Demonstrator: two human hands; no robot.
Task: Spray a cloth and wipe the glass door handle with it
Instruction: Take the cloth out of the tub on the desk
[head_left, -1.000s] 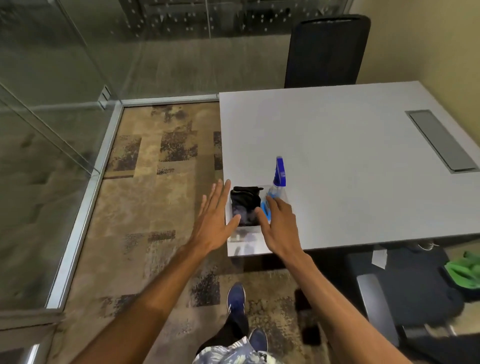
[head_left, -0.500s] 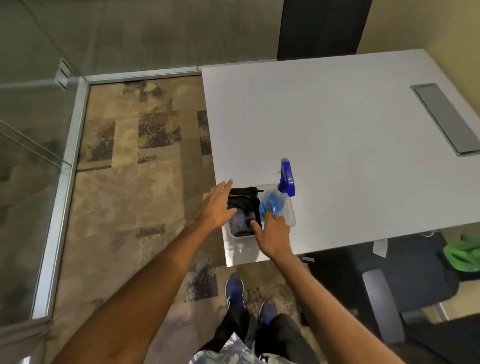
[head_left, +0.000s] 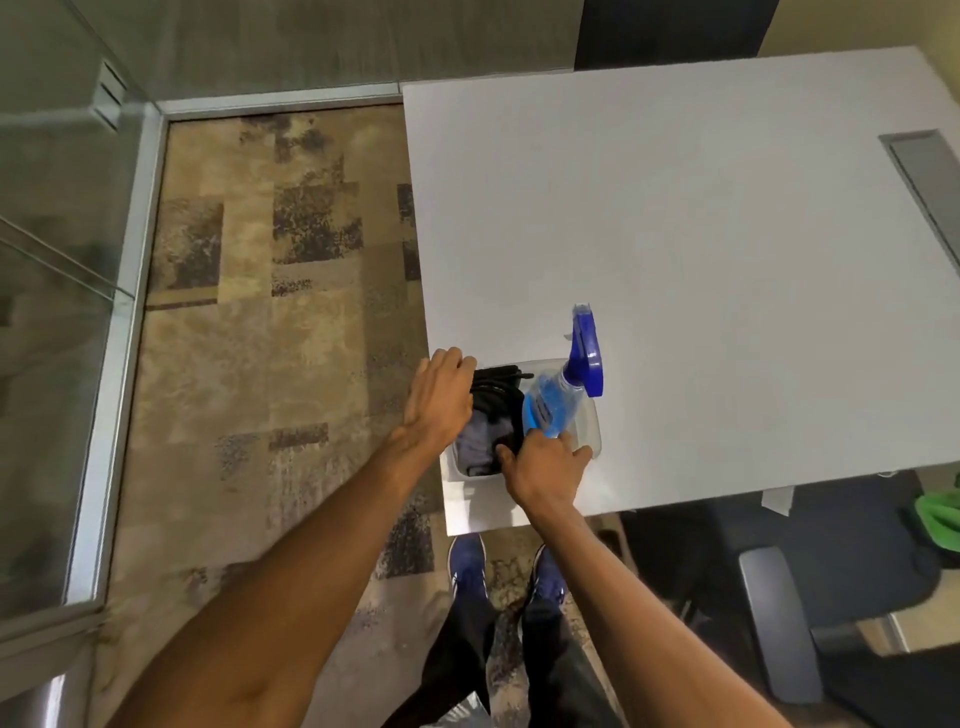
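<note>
Both hands closed in — cloth (head_left: 491, 431) between left hand (head_left: 439, 397), right hand (head_left: 545, 470).

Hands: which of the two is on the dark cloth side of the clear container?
The left hand, resting over the dark cloth; the right hand reaches toward the blue spray bottle instead.

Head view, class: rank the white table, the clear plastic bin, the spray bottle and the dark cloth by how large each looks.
1. white table
2. clear plastic bin
3. spray bottle and dark cloth: look alike in size, the cloth partly hidden by hands, so unranked.
</note>
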